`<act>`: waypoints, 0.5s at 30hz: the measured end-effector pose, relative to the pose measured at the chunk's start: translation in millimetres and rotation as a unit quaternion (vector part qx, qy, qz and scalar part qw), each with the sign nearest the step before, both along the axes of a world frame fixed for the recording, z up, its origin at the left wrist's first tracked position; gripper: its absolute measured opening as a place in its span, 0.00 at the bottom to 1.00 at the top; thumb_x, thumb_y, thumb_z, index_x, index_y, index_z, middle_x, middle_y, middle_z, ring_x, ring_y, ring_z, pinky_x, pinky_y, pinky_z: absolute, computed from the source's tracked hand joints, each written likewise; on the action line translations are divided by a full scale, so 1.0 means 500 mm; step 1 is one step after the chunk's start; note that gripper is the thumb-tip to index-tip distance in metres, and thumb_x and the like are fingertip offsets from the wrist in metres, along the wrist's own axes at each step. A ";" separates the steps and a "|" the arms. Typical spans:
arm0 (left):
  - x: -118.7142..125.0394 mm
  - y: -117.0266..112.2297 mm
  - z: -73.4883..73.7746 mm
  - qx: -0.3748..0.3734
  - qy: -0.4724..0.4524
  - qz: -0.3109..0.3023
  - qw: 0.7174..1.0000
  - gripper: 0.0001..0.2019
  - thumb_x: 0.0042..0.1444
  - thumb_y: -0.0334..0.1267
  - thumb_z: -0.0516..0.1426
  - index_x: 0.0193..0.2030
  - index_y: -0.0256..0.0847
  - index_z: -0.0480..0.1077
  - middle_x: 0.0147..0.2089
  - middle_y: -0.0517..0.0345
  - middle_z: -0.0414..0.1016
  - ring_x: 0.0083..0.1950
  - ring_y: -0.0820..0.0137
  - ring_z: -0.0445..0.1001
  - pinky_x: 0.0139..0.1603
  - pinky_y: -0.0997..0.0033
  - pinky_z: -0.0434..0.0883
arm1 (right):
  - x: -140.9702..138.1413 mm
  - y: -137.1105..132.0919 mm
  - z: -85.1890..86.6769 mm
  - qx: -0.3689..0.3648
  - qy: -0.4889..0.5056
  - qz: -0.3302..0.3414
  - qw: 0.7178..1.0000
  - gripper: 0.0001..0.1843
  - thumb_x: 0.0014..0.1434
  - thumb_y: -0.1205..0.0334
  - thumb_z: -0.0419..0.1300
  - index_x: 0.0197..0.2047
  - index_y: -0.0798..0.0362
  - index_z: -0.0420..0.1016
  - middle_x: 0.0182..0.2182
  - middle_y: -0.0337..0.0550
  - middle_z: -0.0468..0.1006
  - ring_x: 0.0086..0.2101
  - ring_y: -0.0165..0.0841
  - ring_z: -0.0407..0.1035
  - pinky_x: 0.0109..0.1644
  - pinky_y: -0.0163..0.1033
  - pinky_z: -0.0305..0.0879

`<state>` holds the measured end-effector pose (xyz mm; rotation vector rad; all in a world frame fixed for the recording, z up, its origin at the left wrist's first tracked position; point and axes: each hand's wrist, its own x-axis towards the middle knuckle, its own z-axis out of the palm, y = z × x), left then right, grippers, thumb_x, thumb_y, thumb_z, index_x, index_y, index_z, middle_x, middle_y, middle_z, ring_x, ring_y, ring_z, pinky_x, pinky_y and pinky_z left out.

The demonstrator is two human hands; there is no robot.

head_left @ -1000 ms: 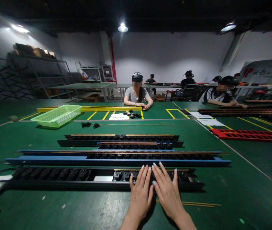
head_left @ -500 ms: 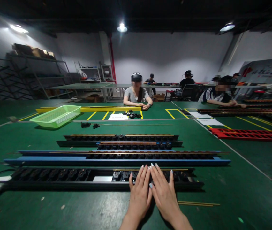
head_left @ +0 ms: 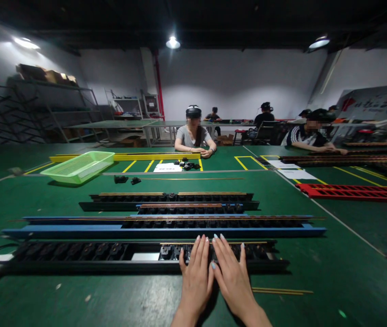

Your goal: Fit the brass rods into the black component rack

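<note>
My left hand [head_left: 196, 282] and my right hand [head_left: 235, 280] lie flat side by side, fingers extended, on the nearest long black fixture [head_left: 77, 260]. Their fingertips rest on a row of black connector blocks [head_left: 176, 252], with a thin brass strip [head_left: 214, 242] along the far side. Neither hand visibly holds anything. Just right of my right wrist, loose brass rods [head_left: 282, 290] lie on the green mat. Beyond my fingertips runs a blue rail [head_left: 166, 231] carrying more connectors and brass strips.
Another black fixture [head_left: 169, 202] lies further out. Farther off are a green plastic basket [head_left: 77, 167], papers, and small black parts. A seated person [head_left: 192, 136] faces me across the bench, and another person [head_left: 307, 137] works at the right, beside a red rack [head_left: 353, 192].
Both hands have shifted slightly left along the black fixture, with fingers drawn a little closer together. The whole view has drifted slightly, and the fingertips remain on the fixture.
</note>
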<state>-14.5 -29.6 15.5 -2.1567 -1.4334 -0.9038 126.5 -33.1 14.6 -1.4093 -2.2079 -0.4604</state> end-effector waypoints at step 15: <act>-0.012 0.008 -0.004 -0.003 -0.038 0.034 0.999 0.27 0.61 0.35 0.47 0.68 0.44 0.50 0.63 0.54 0.67 0.65 0.68 0.60 0.69 0.54 0.30 | -0.012 -0.002 -0.003 -0.021 0.044 -0.022 0.999 0.31 0.67 0.59 0.43 0.71 0.48 0.39 0.65 0.44 0.58 0.64 0.38 0.52 0.67 0.61 0.36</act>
